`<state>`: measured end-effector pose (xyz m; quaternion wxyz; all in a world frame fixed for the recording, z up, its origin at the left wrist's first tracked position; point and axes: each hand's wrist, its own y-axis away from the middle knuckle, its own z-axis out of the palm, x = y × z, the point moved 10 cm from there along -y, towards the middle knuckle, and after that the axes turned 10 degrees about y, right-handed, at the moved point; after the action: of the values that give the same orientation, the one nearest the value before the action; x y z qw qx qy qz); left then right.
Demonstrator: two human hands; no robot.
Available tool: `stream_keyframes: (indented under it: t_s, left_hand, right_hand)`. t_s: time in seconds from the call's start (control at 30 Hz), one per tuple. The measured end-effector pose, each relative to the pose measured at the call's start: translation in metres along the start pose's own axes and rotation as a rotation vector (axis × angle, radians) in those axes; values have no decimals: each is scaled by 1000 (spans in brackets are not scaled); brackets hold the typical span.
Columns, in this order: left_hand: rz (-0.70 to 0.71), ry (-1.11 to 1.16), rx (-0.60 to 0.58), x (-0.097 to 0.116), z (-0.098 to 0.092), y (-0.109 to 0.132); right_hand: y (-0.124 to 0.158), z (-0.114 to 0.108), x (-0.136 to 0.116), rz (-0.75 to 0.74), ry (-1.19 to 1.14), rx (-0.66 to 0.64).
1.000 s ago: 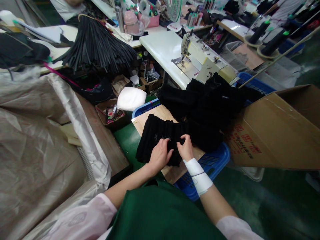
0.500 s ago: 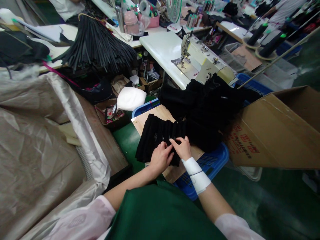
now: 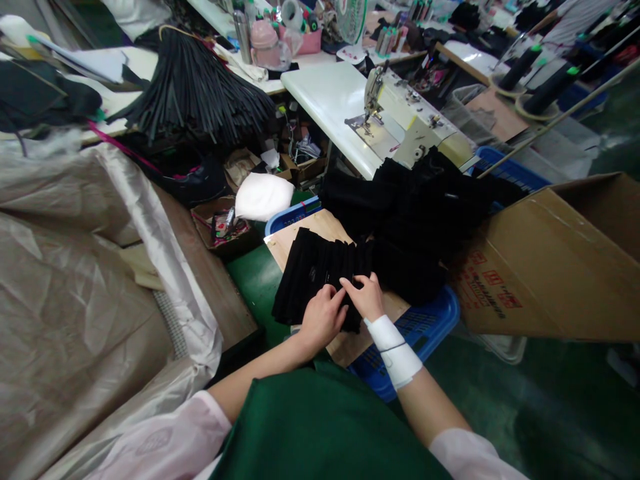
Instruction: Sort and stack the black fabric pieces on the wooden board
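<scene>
Black fabric pieces [image 3: 305,273] lie in an overlapping row on a tan board [image 3: 285,241], which rests across a blue plastic basket [image 3: 433,327]. My left hand [image 3: 324,315] is closed at the near edge of the row, its fingers curled on the fabric. Close beside it, my right hand [image 3: 366,295] pinches the black cloth, thumb reaching towards the left fingers. A white wrap [image 3: 393,350] covers my right wrist. Behind my right hand, a large heap of black fabric [image 3: 410,227] fills the far side of the basket. The exact edges between the fingers are hard to make out.
A cardboard box [image 3: 540,267] stands close on the right. To the left is a large bin lined with beige cloth [image 3: 75,300]. Ahead, a sewing machine [image 3: 415,117] sits on a white table [image 3: 320,93]; black strips [image 3: 195,87] hang off another table.
Both hands stay at nearly the same spot on the black fabric. The whole view has shifted very slightly; the cloth folds near my fingers look a little different.
</scene>
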<state>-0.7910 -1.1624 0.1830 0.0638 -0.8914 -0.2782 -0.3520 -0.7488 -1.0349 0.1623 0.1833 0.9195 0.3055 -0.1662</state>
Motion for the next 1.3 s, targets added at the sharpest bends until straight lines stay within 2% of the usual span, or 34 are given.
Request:
stream_keyframes:
  t_s: [0.13,0.27,0.33,0.43,0.57,0.67,0.9,1.17,1.3]
  left_hand:
    - [4,60,7,-1,3,0]
    - [-70,140,108,-19,-5,1]
    - [-116,172,143,-31,-9,2]
    - [-154,175,112,-41,-8,3]
    - [-190,168,93,-43,-9,4]
    - [-177,142,80,-37,-10,2]
    - [-205,31,35,-29,-9,-1]
    - [-257,-4,-14,-37,-3,-3]
    - [-197,16,-30,-29,-2,-1]
  right_hand:
    - [-2,4,2,-25,46,21]
    - [-4,3,8,-72,2,84]
    - [-1,-2,9,-111,-71,139]
    - [8,-14,3,-198,-133,213]
    - [13,-9,-2,-229,-19,125]
    - [11,-1,-5,-221,62,56]
    - [11,-1,-14,-109,136,55]
    - [12,1,-12,-147,125,39]
    - [13,-1,-10,-124,125,36]
